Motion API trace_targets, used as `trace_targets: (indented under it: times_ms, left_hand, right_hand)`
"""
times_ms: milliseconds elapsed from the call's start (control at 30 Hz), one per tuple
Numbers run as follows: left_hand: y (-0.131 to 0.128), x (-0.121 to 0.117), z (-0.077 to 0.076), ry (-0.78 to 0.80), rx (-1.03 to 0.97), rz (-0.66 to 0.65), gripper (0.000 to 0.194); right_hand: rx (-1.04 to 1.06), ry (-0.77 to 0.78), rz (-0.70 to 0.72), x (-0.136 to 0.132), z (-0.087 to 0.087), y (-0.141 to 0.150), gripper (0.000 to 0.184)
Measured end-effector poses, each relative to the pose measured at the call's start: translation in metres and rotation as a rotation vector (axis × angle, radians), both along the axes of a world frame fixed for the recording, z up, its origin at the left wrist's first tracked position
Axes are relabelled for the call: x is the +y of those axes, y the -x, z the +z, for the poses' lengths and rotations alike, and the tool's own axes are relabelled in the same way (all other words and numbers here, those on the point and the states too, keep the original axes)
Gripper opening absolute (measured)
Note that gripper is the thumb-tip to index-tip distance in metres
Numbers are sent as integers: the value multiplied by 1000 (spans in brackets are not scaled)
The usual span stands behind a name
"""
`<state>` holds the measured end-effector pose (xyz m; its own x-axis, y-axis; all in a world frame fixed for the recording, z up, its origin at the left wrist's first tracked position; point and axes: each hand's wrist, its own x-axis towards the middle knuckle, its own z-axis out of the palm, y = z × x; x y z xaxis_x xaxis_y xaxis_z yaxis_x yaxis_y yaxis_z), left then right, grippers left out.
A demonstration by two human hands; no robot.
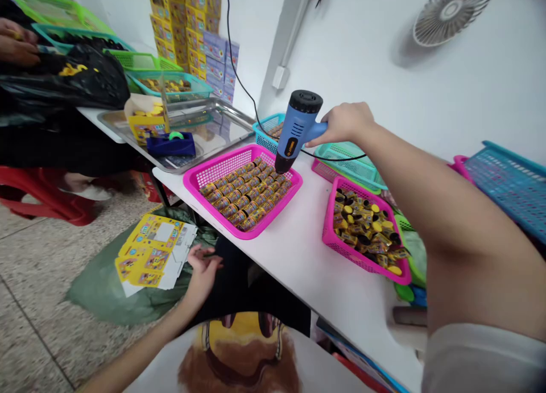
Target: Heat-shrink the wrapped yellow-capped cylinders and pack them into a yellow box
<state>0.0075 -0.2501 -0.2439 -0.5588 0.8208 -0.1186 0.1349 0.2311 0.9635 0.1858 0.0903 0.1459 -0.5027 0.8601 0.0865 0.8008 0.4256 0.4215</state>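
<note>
White tabletop (pixel 298 251) runs diagonally from the upper left of the frame to the lower right, carrying everything else. Across the right half, the person's bare right arm stretches from the lower right corner up toward the centre, elbow bent, and the right hand (pixel 345 123) is wrapped tight around the handle of a blue heat gun (pixel 296 128). The gun tilts down to the left, its black nozzle just above the far corner of a pink basket (pixel 194 182) at the centre, where small wrapped bottles (pixel 245 191) lie in neat rows. A black cord runs from the gun up the wall at the top centre.

At the lower centre, the left hand (pixel 202 268) hangs below the table edge with its fingers loosely curled and holding nothing, just beside a stack of flat yellow cartons (pixel 149 251) on a green bag on the floor.

To the right of centre, a second pink basket (pixel 328 234) holds loose bottles in a jumble. Behind the gun sit teal baskets (pixel 345 157). In the upper left a steel tray (pixel 213 125) carries a blue tape dispenser (pixel 170 144), and another person's hand (pixel 17 43) rests on a black bag.
</note>
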Motion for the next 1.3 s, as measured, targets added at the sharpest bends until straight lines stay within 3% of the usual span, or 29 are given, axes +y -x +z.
trace_targets:
  times_ms: [67, 133, 233, 333, 400, 533, 733, 1067, 1300]
  left_hand:
    - [-14, -15, -35, 85, 103, -47, 60]
    - [-29, -26, -55, 142, 155, -107, 54]
    - [-45, -28, -60, 266, 356, -275, 55]
    - [-47, -9, -54, 478, 720, -554, 58]
    - [-43, 8, -51, 543, 828, -638, 58]
    - [-40, 28, -50, 526, 842, -622, 57]
    - [-45, 26, -50, 508, 853, -612, 56]
    - [-40, 30, -56, 492, 825, -569, 55]
    - [-36, 30, -60, 496, 802, -540, 54]
  right_hand:
    - [-15, 4, -7, 1, -1, -6, 85]
    - [-32, 12, -19, 1, -1, -12, 85]
    - [-21, 44, -46, -1, 0, -19, 84]
    - [-27, 43, -60, -7, 1, -26, 84]
    - [-78, 23, -69, -13, 2, -29, 85]
    - [-131, 19, -71, -24, 3, -31, 84]
    - [-73, 16, -42, -23, -3, -23, 83]
    - [100, -44, -17, 1, -29, 21, 85]
    - [212, -13, -5, 3, -44, 49, 88]
